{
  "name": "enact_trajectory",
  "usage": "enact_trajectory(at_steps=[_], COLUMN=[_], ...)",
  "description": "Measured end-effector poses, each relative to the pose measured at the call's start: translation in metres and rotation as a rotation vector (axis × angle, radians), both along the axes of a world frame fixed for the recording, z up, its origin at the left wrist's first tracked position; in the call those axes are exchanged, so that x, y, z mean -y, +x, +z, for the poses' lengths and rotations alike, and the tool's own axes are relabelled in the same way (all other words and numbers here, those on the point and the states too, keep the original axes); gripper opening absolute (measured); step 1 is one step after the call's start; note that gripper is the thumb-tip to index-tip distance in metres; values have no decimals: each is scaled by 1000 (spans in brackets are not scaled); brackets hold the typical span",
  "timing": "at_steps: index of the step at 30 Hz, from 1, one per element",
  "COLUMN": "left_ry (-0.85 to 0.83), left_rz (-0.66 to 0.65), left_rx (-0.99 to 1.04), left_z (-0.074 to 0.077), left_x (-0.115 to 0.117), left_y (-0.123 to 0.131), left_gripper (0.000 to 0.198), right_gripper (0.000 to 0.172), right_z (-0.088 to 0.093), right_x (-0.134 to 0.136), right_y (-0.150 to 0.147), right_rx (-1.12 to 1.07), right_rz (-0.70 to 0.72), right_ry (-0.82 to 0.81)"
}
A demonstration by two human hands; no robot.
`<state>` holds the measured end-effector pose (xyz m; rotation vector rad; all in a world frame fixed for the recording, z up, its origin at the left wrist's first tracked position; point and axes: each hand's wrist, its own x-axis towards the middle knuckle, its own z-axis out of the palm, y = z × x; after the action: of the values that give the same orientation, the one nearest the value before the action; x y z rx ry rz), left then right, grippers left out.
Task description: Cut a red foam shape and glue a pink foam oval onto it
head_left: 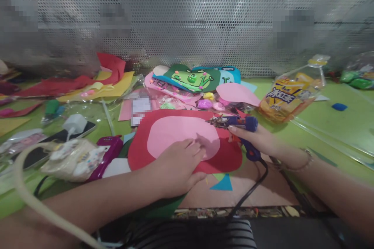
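The right hand grips a purple glue gun at the upper right edge of the pink oval; tip contact cannot be confirmed. The left hand lies flat, palm down, across the oval's lower part. Red paper surrounds the oval; a bottle is to its right.

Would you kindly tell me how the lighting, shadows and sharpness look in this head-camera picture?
In the head view, light looks diffuse; a soft shadow falls on the pink oval beside the left hand; pale reflections streak the perforated metal screen, partly covered by pixelated patches; small details look soft.
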<state>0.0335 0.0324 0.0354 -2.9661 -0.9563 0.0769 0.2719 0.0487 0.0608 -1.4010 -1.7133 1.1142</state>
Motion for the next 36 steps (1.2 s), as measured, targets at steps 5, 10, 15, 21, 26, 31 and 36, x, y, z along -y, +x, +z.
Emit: enact_trajectory(at_steps=[5,10,15,21,26,31,36], left_ry=[-26,-36,99,102,59,-5,-52], left_rz=[199,189,44,24,21,33,50], left_rx=[-59,-147,-156,-193,-183,-95,1], left_z=[4,4,-4,0,4,6,19], left_x=[-2,-8,-14,-13,-11,-15,-18], left_y=[-11,-19,-23,-22,-20,-27,-27], left_gripper=[65,60,49,45,52,42,22], right_gripper=[37,38,35,36,36,33,27], right_z=[-14,-18,-12,-10,-11,-10,-2], right_x=[-9,-10,-8,-7,-7,-5,3], right_y=[7,8,7,8,9,11,19], right_rx=[-21,-21,-18,15,33,12,-4], right_rz=[52,17,-9,-46,-54,-27,238], right_ry=[-23,-38,-3,57,72,64,27])
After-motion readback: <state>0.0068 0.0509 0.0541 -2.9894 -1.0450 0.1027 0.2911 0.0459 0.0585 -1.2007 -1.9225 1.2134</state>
